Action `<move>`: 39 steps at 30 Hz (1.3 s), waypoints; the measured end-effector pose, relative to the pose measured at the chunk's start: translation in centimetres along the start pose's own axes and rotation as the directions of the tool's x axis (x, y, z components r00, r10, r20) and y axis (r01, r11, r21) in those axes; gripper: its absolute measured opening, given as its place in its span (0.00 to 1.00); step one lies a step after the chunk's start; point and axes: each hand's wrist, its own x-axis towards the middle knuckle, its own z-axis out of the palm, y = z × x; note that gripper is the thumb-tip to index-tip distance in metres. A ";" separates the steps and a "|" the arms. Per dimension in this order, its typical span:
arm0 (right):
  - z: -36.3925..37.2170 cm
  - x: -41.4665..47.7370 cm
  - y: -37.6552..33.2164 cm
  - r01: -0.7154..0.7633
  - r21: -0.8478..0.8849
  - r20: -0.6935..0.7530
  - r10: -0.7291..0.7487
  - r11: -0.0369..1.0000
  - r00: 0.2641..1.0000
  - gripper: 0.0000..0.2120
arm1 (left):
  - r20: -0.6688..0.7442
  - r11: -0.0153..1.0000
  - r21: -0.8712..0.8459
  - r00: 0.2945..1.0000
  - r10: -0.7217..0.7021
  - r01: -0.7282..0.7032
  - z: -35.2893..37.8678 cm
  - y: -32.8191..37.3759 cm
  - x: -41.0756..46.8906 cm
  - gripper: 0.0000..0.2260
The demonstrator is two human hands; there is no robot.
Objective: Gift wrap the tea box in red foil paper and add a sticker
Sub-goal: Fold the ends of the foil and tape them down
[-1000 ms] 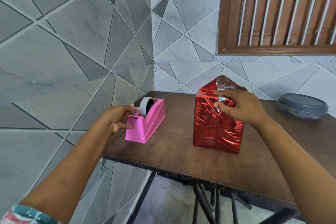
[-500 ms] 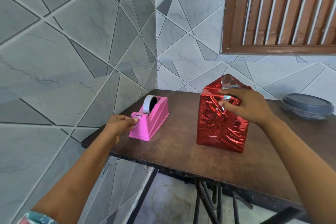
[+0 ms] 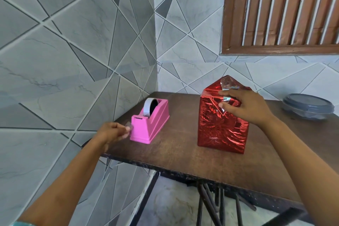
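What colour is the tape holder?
Pink: the tape holder shows best in the head view.

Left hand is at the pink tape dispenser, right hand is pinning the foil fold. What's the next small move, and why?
Probably carry the small clear tape piece pinched in the left hand across from the pink plastic tape dispenser to the red-foil-wrapped box and press it over the folded flap under the right hand. That flap looks untaped, and a pointed foil flap stands up behind it.
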 end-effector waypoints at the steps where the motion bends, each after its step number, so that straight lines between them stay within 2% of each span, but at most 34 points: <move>1: 0.0 0.0 0.0 -0.002 0.001 0.001 0.002 1.000 1.000 0.29 | 0.004 0.998 -0.056 1.000 0.016 -0.016 -0.4 0.1 -0.2 0.04; 3: 0.0 0.0 -0.1 -0.005 0.017 0.006 0.005 1.000 1.000 0.25 | 0.001 0.991 -0.092 0.995 0.098 -0.098 -0.9 1.4 -0.6 0.02; 5: -0.2 -0.2 -0.3 -0.001 0.020 0.004 0.001 1.000 1.000 0.24 | 0.032 0.975 -0.058 0.976 0.216 -0.214 -0.5 4.3 -1.2 0.02; 9: -0.3 -0.3 -0.3 -0.001 0.033 0.004 0.000 0.999 1.000 0.24 | 0.227 0.926 -0.059 0.898 0.377 -0.373 3.5 10.6 -2.5 0.01; 11: -0.3 -0.3 -0.2 -0.013 0.047 0.005 0.012 0.999 1.000 0.24 | 0.348 0.906 -0.107 0.838 0.419 -0.409 6.3 12.9 -2.8 0.06; 14: -0.2 -0.2 0.0 -0.027 0.081 0.007 0.027 0.996 1.000 0.23 | 0.504 0.888 -0.152 0.739 0.447 -0.434 10.4 15.4 -2.3 0.18; 18: 0.1 -0.1 0.4 -0.032 0.144 -0.002 0.033 0.989 0.999 0.20 | 0.671 0.900 -0.102 0.639 0.377 -0.424 15.0 17.6 -0.4 0.28; 24: 0.3 0.2 0.7 -0.045 0.167 -0.005 0.047 0.985 0.999 0.17 | 0.814 0.883 0.079 0.541 0.210 -0.462 18.9 19.9 1.9 0.32; 30: 0.3 0.1 0.5 -0.028 0.173 -0.023 0.032 0.985 0.999 0.17 | 0.843 0.837 0.267 0.537 0.038 -0.478 20.4 21.3 2.8 0.34; 32: 0.4 0.1 0.5 -0.022 0.176 -0.028 0.027 0.984 0.999 0.16 | 0.842 0.827 0.302 0.540 0.003 -0.475 20.6 21.5 2.9 0.34; 36: 0.4 0.1 0.5 0.008 0.184 -0.040 -0.001 0.983 0.999 0.22 | 0.838 0.802 0.356 0.544 -0.046 -0.480 20.9 21.9 3.0 0.35; 39: 0.3 0.1 0.5 0.043 0.176 -0.052 -0.034 0.983 0.998 0.20 | 0.830 0.755 0.421 0.549 -0.098 -0.502 21.3 22.6 2.7 0.34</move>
